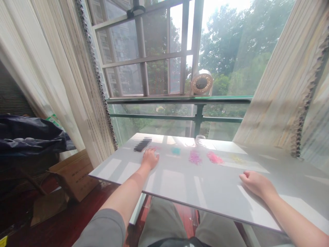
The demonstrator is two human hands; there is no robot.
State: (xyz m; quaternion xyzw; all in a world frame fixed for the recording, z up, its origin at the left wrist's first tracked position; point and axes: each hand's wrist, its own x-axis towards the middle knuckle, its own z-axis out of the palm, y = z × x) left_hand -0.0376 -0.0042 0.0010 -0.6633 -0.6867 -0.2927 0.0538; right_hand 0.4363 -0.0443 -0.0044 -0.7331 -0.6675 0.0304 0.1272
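Legs (160, 219) are filling six o'clock; left hand (150, 159)'s resting loose-fingered by pink bits (154, 148) at eleven; right hand (259, 184)'s clenching at two; heaps (195, 157) lying apart, seemingly against mixing.

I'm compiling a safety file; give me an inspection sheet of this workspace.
Surface: flat white tabletop, patched with sunlight.
Job's things: loose pink pile, teal pile, purple pile, red-pink pile, pale yellow pile; material unclear.
Clutter: dark rectangular object, pixelated; clear round cup near the far edge.
Hands: bare left hand palm-down at the pink pile; bare right hand curled over the tabletop, contents hidden.
Cables: nothing seen.
Surroundings: brown cardboard box at left, striped cream curtains, round pale fan-like device.
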